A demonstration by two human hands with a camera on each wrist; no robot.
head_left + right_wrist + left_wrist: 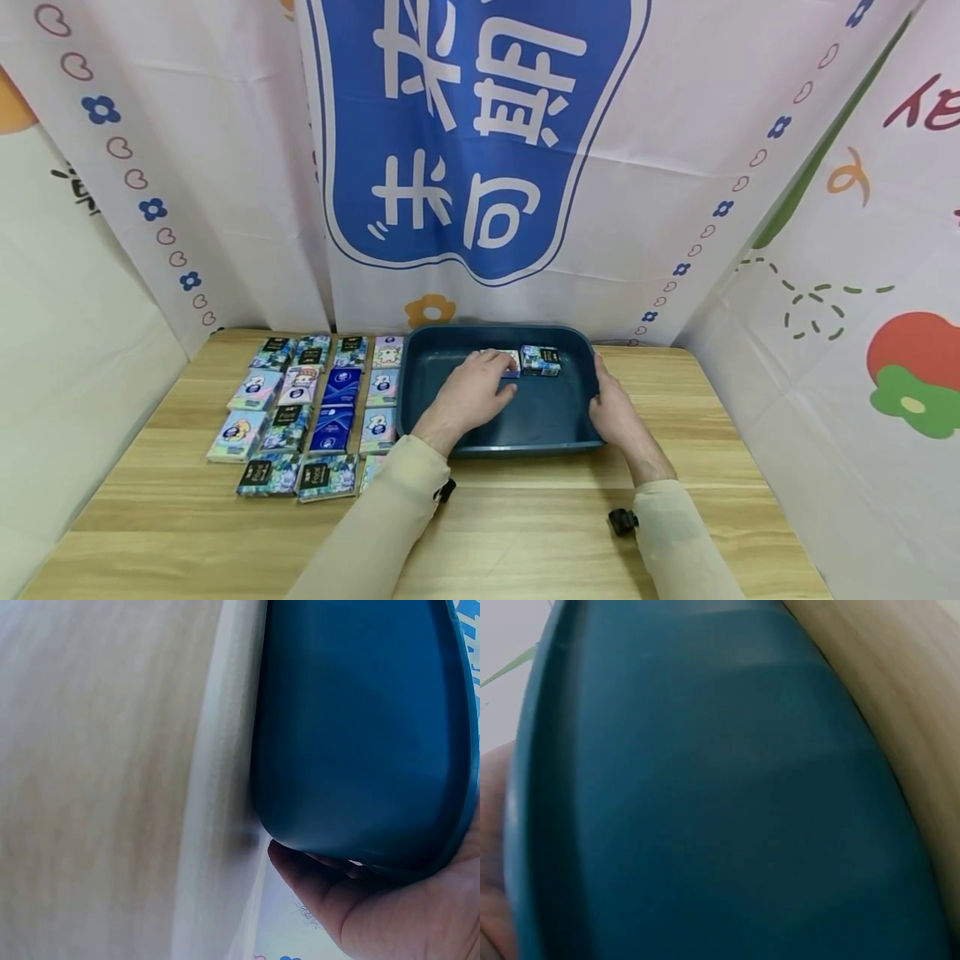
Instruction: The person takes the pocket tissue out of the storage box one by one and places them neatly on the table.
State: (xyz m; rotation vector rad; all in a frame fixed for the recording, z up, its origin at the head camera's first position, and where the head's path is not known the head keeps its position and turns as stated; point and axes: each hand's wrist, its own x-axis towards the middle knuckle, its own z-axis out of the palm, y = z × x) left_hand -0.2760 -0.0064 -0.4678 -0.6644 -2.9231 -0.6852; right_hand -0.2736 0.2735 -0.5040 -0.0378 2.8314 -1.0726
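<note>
A dark blue-green plastic bin (pixel 450 433) stands at the back middle of a wooden table. My left hand (pixel 468 396) reaches inside, fingers bent over a small tissue pack (pixel 513 364) that they mostly cover. Right beside it in the bin lies a patterned tissue pack (pixel 542 360) in dark blue and green. My right hand (pixel 617 408) holds the bin's right end from outside. In the right wrist view, that hand (pixel 405 911) wraps the bin's end wall (pixel 360 787). The left wrist view shows mostly the bin's long wall (pixel 727 780).
Left of the bin, several tissue packs lie in rows: plain blue ones (pixel 332 429), pastel ones (pixel 238 435) and dark floral ones (pixel 270 475). A pastel pack (pixel 378 429) lies close against the bin's left side. Printed cloth (pixel 247 167) hangs behind the table (pixel 525 533).
</note>
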